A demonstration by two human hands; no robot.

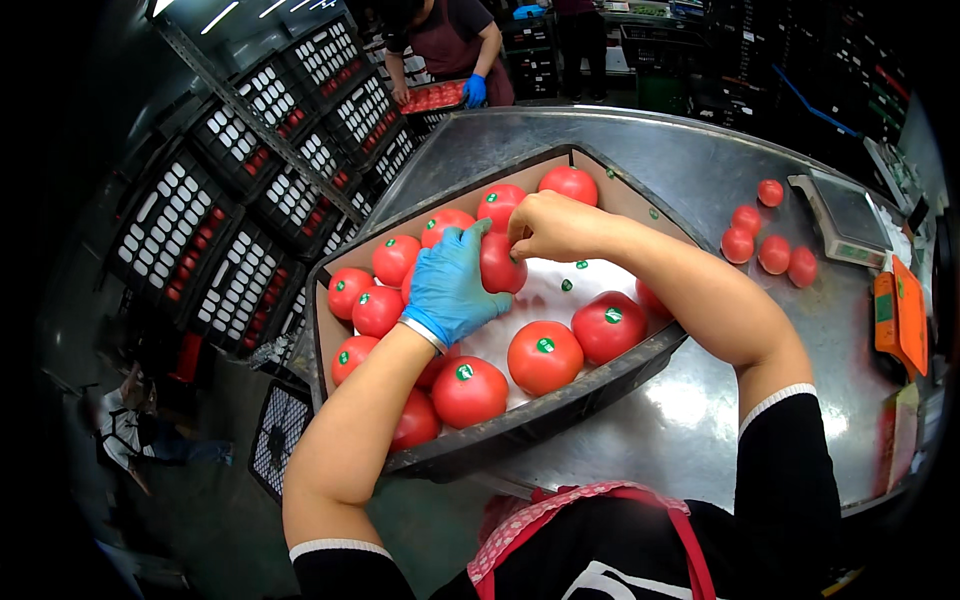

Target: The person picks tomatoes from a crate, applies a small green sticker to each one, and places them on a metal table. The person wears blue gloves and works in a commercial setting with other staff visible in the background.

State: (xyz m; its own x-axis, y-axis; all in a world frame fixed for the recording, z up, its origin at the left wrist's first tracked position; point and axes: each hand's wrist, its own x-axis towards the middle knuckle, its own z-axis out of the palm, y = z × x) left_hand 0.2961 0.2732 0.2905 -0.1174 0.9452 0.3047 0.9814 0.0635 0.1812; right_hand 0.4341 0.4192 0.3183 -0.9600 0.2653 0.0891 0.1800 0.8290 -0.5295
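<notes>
A black plastic crate (525,420), lined with cardboard and white paper, holds several red tomatoes, many bearing round green stickers. My left hand (454,289), in a blue glove, is around a tomato (501,264) near the crate's middle, its thumb and fingers spread along the left side. At that tomato's right side is my bare right hand (553,225), fingers curled, with a green sticker at a fingertip. Whether it holds the sticker or presses it on the skin cannot be told. Loose green stickers (567,285) lie on the white paper, and others cling to the cardboard wall.
The crate rests on a steel table (675,442). At right are several loose tomatoes (774,255), a weighing scale (847,214) and an orange device (900,315). Stacked black crates (225,285) with tomatoes stand at left. A co-worker (457,45) handles a tomato crate beyond the table.
</notes>
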